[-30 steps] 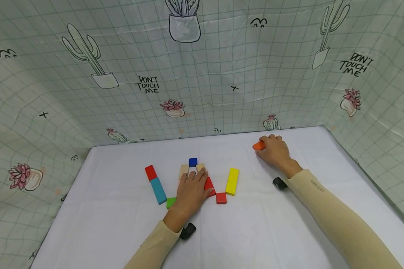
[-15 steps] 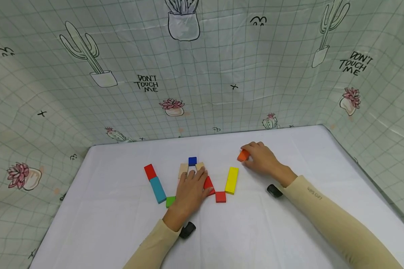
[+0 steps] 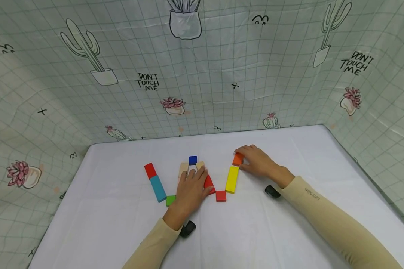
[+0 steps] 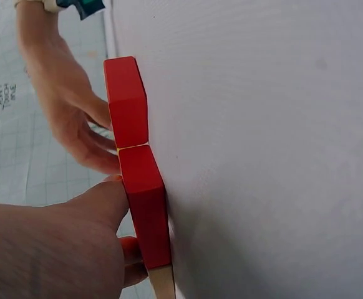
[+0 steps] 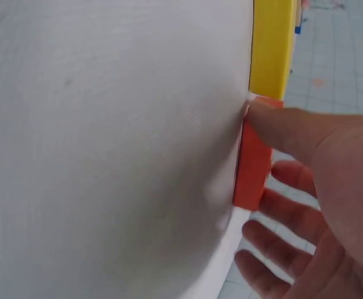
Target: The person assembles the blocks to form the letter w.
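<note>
My right hand (image 3: 260, 163) pinches an orange block (image 3: 237, 159) between thumb and fingers, at the far end of a long yellow block (image 3: 232, 179). In the right wrist view the orange block (image 5: 252, 163) lies on the cloth, its end against the yellow one. My left hand (image 3: 190, 195) rests with extended fingers over the middle blocks, touching a tan block (image 3: 200, 165) and a long red block (image 3: 208, 184). It hides part of the row. A dark blue block (image 3: 193, 160) tops the middle peak, with another tan block (image 3: 183, 169) on its left.
A small red block (image 3: 221, 196) joins the middle part to the yellow block. On the left lie a green block (image 3: 170, 200), a light blue block (image 3: 158, 188) and another red block (image 3: 150, 170). A patterned curtain (image 3: 208, 67) surrounds the white table (image 3: 256, 231).
My right hand has moved left and nearer with the orange block, bringing it from the table's back right to the far end of the yellow block. My left hand has stayed in place.
</note>
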A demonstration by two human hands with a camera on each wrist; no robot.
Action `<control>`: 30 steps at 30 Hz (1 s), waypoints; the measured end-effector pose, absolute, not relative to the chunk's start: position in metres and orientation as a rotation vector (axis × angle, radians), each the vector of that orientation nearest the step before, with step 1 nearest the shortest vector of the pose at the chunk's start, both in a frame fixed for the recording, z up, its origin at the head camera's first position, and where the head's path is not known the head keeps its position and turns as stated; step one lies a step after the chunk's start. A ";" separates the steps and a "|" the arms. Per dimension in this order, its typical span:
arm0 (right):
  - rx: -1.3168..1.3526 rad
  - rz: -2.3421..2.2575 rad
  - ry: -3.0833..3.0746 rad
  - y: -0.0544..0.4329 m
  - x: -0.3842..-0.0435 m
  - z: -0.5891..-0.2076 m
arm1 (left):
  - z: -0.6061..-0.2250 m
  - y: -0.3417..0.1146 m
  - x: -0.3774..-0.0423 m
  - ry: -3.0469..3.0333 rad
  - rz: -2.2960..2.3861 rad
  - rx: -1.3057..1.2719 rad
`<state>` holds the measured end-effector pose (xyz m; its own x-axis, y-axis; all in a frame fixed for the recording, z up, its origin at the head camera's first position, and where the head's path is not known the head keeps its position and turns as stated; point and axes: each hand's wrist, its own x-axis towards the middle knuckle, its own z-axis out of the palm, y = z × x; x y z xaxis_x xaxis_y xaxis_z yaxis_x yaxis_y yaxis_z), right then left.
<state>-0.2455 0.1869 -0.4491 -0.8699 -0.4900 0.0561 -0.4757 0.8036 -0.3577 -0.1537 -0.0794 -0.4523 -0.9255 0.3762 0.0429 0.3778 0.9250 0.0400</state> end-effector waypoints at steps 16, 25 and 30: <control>-0.920 -0.598 2.895 0.186 -0.243 -0.448 | -0.453 -0.080 -0.155 -3.057 -0.090 -0.590; -0.925 -0.603 2.878 0.186 -0.241 -0.448 | -0.452 -0.079 -0.155 -3.070 -0.093 -0.589; -0.925 -0.624 2.855 0.187 -0.240 -0.448 | -0.452 -0.079 -0.155 -3.056 -0.066 -0.598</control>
<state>-0.2398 0.1866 -0.4481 -0.8153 -0.5767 0.0514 -0.5456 0.7354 -0.4018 -0.1548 -0.0795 -0.4524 -0.9260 0.3760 0.0341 0.3771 0.9254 0.0362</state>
